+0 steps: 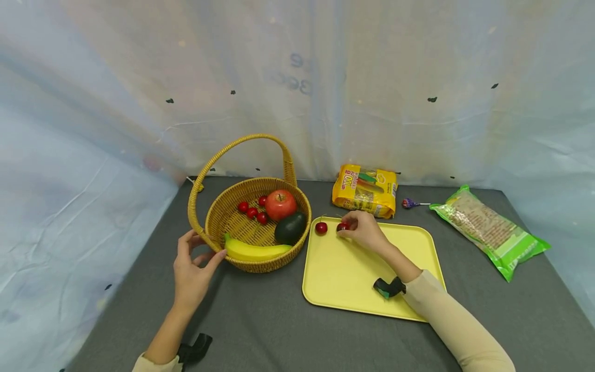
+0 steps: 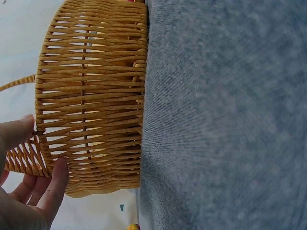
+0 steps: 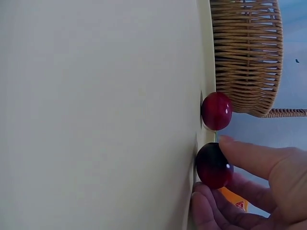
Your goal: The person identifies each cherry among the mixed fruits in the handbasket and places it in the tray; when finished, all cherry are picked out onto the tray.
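We judge the cherry (image 1: 343, 227) to be light, firm and slick-skinned, apt to roll away if squeezed off-centre, so we would take it by opposite sides at its widest part. It is at the far edge of the yellow tray (image 1: 344, 274), near a second cherry (image 1: 321, 228), with our right hand's (image 1: 367, 235) fingers pinching it. Our left hand's (image 1: 192, 271) fingers grip the wicker basket (image 2: 93, 103) at the foot of its handle; the weave looks light and springy. The cherry is round and glossy, deep red darkening nearly to black.
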Demonstrator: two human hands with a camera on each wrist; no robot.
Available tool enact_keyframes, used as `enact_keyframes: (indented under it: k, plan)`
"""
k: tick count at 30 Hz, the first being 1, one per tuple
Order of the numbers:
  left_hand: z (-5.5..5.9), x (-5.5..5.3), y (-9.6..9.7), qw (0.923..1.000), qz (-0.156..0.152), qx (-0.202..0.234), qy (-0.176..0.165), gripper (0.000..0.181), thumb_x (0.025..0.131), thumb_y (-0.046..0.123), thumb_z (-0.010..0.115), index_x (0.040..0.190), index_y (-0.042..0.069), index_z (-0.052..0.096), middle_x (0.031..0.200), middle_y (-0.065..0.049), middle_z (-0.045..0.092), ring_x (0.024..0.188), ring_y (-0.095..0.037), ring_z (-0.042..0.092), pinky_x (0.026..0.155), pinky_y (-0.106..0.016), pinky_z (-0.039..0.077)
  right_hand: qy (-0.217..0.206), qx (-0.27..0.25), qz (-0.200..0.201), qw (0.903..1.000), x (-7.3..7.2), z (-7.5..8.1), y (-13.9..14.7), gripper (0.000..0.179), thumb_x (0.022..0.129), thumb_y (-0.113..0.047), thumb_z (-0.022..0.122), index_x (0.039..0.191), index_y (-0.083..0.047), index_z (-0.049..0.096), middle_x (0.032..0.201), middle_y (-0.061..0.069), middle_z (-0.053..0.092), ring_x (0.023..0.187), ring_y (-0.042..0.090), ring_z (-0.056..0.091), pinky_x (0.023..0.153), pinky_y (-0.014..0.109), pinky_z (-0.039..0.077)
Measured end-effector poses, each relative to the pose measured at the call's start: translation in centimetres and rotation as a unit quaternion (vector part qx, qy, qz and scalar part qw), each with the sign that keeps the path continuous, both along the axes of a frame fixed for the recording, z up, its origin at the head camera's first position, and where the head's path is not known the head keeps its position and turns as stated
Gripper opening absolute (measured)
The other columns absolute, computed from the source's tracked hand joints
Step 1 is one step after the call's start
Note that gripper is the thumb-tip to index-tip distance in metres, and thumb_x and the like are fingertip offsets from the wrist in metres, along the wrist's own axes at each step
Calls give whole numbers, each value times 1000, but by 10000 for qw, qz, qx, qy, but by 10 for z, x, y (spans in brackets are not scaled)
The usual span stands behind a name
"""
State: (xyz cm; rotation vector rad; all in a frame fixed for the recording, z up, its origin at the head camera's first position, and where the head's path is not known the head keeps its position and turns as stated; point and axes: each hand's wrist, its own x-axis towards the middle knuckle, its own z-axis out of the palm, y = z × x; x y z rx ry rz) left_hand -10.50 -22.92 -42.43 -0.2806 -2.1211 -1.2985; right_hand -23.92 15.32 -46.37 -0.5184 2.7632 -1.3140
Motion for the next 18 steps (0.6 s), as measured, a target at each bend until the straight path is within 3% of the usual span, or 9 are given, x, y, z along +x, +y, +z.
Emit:
enact_keyframes:
  k: [7,12,15,18]
  plan:
    - [-1,-1,-1,10000,10,47,-35,69,75,-23,75,134,-15,41,114,-32,53,106,-27,56,77,-16,59,140,308,110,9994,2,6,2,35,83,-8,82,111,7,68,98,16,67,77,22,60,68,33,55]
    - [-1,-1,-1,10000,8,59,-15,69,74,-24,74,135,-15,41,114,-31,53,106,-24,57,77,-16,58,636,602,-14,9962,2,25,-7,32,83,-12,82,108,4,70,96,16,65,75,22,54,66,34,48]
    - [-2,-1,-1,10000,-3,74,0,69,74,-25,74,135,-15,41,114,-31,53,107,-19,57,77,-15,58,970,395,48,9945,-3,42,-22,31,85,-13,81,109,3,70,97,16,64,79,26,55,68,35,48]
    - [-2,-1,-1,10000,-29,82,-15,69,74,-24,74,134,-15,41,114,-32,53,107,-19,57,77,-15,58,1218,-26,371,9919,-9,59,-46,28,87,-9,79,111,2,69,101,15,64,84,31,59,71,37,52]
